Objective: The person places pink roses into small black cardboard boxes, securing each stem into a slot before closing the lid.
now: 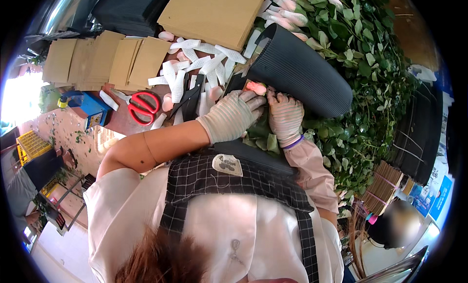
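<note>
My left hand point(234, 115), in a striped glove, reaches in from the left with its fingertips at a pink rose bloom point(256, 88). Beside it my right hand point(286, 116), gloved too, has its fingers bent by the bloom and against the lower edge of a curled black corrugated sheet point(303, 71). What the fingers hold, if anything, is hidden. Green leaves point(268, 143) show below the hands. More black corrugated material point(256, 157) lies between them and my checked apron point(234, 179). White mesh flower sleeves point(208, 62) are strewn beyond my left hand.
Red-handled scissors point(143, 107) and black shears point(188, 98) lie at left. Cardboard sheets point(212, 16) are stacked at the back. Leafy rose stems point(365, 82) heap at right, with sleeved pink roses point(289, 18) above. Another person point(22, 195) is at far left; a head point(395, 224) shows lower right.
</note>
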`<state>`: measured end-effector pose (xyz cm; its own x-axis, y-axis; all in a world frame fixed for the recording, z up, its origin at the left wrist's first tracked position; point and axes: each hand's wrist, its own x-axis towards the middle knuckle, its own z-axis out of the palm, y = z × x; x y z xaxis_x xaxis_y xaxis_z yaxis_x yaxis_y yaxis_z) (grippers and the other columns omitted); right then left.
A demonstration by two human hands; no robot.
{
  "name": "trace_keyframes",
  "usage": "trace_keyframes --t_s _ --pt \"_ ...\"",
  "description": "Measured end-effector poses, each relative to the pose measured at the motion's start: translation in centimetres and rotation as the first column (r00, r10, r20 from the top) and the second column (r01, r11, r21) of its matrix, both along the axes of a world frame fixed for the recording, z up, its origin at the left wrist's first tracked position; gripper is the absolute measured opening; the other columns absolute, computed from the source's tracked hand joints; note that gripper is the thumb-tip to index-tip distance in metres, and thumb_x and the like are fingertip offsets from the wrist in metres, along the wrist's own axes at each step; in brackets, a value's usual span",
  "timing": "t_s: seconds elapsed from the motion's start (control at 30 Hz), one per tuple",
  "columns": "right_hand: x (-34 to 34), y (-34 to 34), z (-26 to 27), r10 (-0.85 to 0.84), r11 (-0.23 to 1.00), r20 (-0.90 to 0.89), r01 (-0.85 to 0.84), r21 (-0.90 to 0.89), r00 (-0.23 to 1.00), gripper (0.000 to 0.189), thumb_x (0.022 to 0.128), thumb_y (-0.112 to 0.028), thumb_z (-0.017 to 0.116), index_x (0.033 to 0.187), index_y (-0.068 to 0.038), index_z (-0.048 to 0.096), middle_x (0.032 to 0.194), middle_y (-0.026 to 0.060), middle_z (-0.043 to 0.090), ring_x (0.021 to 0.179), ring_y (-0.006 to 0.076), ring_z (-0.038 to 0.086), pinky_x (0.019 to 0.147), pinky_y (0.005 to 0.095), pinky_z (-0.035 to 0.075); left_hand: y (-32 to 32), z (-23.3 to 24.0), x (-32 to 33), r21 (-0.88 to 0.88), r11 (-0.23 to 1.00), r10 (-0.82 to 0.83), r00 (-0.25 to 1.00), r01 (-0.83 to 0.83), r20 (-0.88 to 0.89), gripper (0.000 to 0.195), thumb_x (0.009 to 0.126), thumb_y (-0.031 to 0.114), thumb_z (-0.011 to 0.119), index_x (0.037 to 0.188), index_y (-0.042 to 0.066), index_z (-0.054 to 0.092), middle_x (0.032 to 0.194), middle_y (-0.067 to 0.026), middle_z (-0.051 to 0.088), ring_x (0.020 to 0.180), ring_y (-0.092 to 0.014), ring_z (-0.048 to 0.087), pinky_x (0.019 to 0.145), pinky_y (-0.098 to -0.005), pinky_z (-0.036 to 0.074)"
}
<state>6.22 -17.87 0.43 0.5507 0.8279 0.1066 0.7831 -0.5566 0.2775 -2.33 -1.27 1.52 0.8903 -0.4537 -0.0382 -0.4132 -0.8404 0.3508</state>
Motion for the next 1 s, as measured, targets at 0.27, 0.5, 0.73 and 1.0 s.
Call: trace_keyframes --t_s 0.27,0.5,0.73,1.0 --pt "-3.6 -0.3 0.7 -0.033 0.97 -0.135 0.064 0.233 0.99 0.037 0.074 -0.013 0.055 0.111 -0.013 0.061 0.079 0.0012 0.056 0.064 0.0199 0.053 0.058 0.0348 0.042 -0.3 -0.1 -2.6 -0.027 0.999 0.036 0.999 -0.037 -0.038 0.061 0.063 0.035 0.073 0.114 0.007 0.057 0.124 -0.0087 0.048 0.117 -0.026 0.043 0.093 -0.0378 0.039" --pt "-0.3 0.0 0.4 0.047 0.999 -0.071 -0.045 0.027 0.996 0.035 0.077 -0.013 0.053 0.111 -0.017 0.06 0.077 0.0001 0.056 0.063 0.019 0.054 0.058 0.0342 0.046 0.5 -0.3 -1.4 -0.14 0.988 0.055 0.997 -0.063 -0.059 0.066 0.054 0.036 0.078 0.113 0.014 0.058 0.128 -0.0066 0.046 0.119 -0.027 0.041 0.092 -0.0388 0.04" --pt "-0.1 0.2 0.8 -0.035 0.975 -0.148 0.001 -0.224 0.988 0.036 0.081 -0.013 0.052 0.117 -0.018 0.057 0.086 0.001 0.059 0.071 0.0194 0.059 0.062 0.0345 0.049 1.0 0.0 -0.6 -0.068 0.993 0.086 0.992 -0.092 -0.093 0.065 0.049 0.044 0.075 0.11 0.027 0.06 0.126 0.0035 0.045 0.124 -0.02 0.034 0.086 -0.0497 0.033" --pt "-1.0 0.4 2.9 -0.027 0.955 -0.251 -0.049 -0.293 0.968 0.048 0.078 -0.016 0.052 0.126 -0.011 0.048 0.11 0.0033 0.053 0.1 0.0238 0.051 0.085 0.0415 0.043 0.9 -1.1 -0.9 -0.151 0.977 0.139 0.986 -0.151 -0.091 0.069 0.045 0.044 0.075 0.111 0.028 0.06 0.125 0.0044 0.047 0.12 -0.021 0.038 0.085 -0.0483 0.032"
